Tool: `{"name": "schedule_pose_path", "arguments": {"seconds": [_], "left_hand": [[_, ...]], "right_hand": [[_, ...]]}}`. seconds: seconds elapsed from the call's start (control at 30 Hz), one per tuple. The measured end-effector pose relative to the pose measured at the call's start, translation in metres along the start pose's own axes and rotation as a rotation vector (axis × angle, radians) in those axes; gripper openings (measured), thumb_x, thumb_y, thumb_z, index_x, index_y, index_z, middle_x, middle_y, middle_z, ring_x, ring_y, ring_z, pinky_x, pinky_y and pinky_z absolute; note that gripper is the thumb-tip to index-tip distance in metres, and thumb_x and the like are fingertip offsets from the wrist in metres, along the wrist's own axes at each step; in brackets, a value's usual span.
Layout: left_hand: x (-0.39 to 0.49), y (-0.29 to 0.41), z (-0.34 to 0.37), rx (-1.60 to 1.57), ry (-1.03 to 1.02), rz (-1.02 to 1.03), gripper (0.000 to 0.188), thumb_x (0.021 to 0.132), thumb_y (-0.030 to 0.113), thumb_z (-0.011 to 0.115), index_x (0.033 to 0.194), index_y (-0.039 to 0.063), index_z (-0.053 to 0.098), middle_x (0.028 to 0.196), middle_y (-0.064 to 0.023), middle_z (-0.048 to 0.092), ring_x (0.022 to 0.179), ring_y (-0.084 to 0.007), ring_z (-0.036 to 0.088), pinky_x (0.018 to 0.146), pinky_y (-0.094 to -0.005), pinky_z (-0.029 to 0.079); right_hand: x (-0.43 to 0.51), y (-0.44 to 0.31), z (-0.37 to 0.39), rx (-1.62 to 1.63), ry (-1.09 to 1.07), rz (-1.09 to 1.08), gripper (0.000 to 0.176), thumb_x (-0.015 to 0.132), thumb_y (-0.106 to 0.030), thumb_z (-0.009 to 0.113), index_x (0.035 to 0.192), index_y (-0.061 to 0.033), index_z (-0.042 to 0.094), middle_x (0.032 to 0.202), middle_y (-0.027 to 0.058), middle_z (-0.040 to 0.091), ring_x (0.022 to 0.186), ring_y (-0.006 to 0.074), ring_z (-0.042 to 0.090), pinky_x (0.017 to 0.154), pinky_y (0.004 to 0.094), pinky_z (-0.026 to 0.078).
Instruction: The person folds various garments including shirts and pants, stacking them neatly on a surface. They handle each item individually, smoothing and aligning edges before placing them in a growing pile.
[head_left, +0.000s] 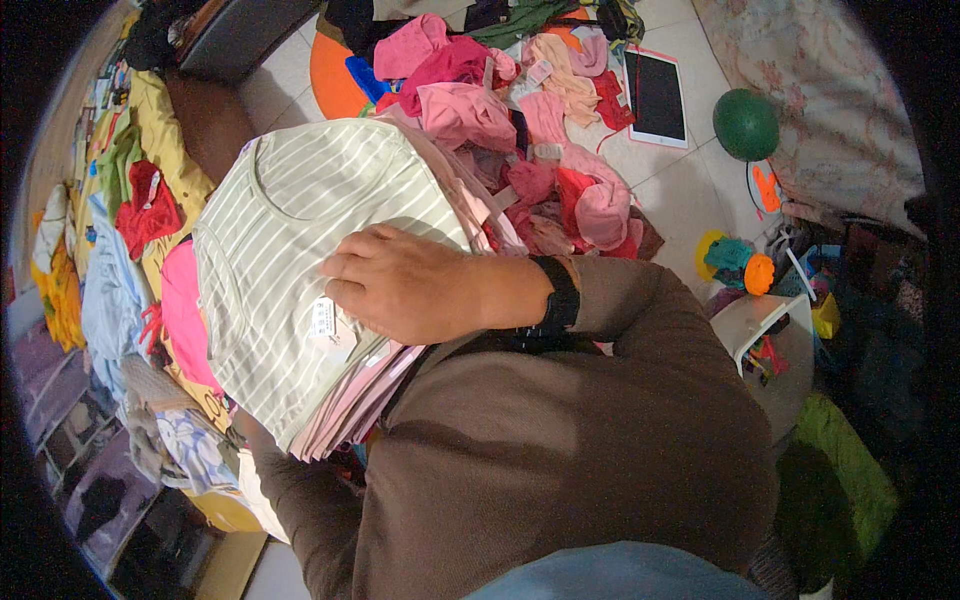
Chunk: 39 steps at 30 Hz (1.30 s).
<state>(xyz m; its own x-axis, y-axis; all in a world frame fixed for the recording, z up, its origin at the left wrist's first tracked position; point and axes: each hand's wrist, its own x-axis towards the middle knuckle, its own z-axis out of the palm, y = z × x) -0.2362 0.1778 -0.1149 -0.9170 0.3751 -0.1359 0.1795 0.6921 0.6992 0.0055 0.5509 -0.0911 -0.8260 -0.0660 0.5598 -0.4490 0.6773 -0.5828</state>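
A thick stack of folded garments (375, 397) fills the space before me, tilted against my body. On top lies a pale green knit top with white stripes (292, 187), its round neckline towards the far side. My right hand (405, 285), with a black band at the wrist, holds the stack down from above, fingers bent over the striped cloth. Beside its fingers a white paper tag (324, 318) bears print, with a pale hang tag (335, 346) below. Pink and mauve layers show along the near edge. My left hand is hidden behind the stack; only its sleeve shows.
A heap of pink and red clothes (517, 150) spreads over the tiled floor beyond. A white-framed tablet (656, 97), a green balloon (745, 124) and a white stool or chair (772, 360) stand right. More clothes (112, 285) lie left on yellow cloth (161, 127).
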Motion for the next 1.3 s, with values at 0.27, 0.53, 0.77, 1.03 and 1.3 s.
{"name": "schedule_pose_path", "arguments": {"seconds": [0.27, 0.53, 0.77, 1.03, 1.3], "left_hand": [[-0.004, -0.016, -0.009, 0.169, 0.101, 0.020, 0.052, 0.100, 0.032, 0.054, 0.142, 0.002, 0.050, 0.137, -0.0170, 0.060, 0.124, -0.0290, 0.059, 0.106, -0.0401, 0.046], [0.009, -0.026, -0.009, 0.265, 0.142, 0.033, 0.053, 0.095, 0.033, 0.063, 0.137, 0.001, 0.054, 0.130, -0.0200, 0.064, 0.118, -0.0318, 0.063, 0.101, -0.0421, 0.049], [0.037, -0.041, -0.003, 0.339, 0.219, 0.073, 0.055, 0.091, 0.035, 0.071, 0.132, 0.001, 0.058, 0.123, -0.0227, 0.067, 0.113, -0.0343, 0.066, 0.096, -0.0438, 0.051], [0.064, -0.085, -0.045, 0.249, 0.526, 0.077, 0.051, 0.086, 0.034, 0.072, 0.119, -0.003, 0.060, 0.102, -0.0271, 0.068, 0.095, -0.0395, 0.069, 0.082, -0.0442, 0.053], [0.046, -0.027, -0.109, -0.161, 0.327, 0.235, 0.048, 0.095, 0.011, 0.063, 0.140, -0.003, 0.054, 0.130, -0.0090, 0.065, 0.118, -0.0178, 0.060, 0.104, -0.0323, 0.046]], "right_hand": [[-0.002, 0.000, 0.002, 0.015, 0.016, 0.028, 0.022, 0.088, -0.021, 0.059, 0.099, -0.0031, 0.064, 0.106, 0.0106, 0.064, 0.103, 0.0286, 0.059, 0.090, 0.0435, 0.047], [-0.003, -0.004, 0.005, 0.013, 0.026, 0.043, 0.024, 0.087, -0.021, 0.059, 0.103, -0.0032, 0.064, 0.110, 0.0110, 0.064, 0.106, 0.0293, 0.059, 0.093, 0.0441, 0.047], [-0.002, -0.004, -0.004, -0.063, -0.103, -0.057, 0.030, 0.080, -0.021, 0.061, 0.099, 0.0017, 0.065, 0.115, 0.0168, 0.063, 0.106, 0.0321, 0.059, 0.095, 0.0467, 0.049], [0.057, -0.034, -0.047, -0.022, -0.593, 0.024, 0.045, 0.081, -0.001, 0.066, 0.124, 0.0068, 0.058, 0.131, 0.0240, 0.060, 0.120, 0.0416, 0.057, 0.106, 0.0482, 0.044], [0.187, -0.030, -0.005, 0.097, -0.561, -0.344, 0.065, 0.084, -0.015, 0.074, 0.143, 0.0002, 0.050, 0.138, 0.0228, 0.057, 0.127, 0.0402, 0.053, 0.110, 0.0444, 0.041]]}}
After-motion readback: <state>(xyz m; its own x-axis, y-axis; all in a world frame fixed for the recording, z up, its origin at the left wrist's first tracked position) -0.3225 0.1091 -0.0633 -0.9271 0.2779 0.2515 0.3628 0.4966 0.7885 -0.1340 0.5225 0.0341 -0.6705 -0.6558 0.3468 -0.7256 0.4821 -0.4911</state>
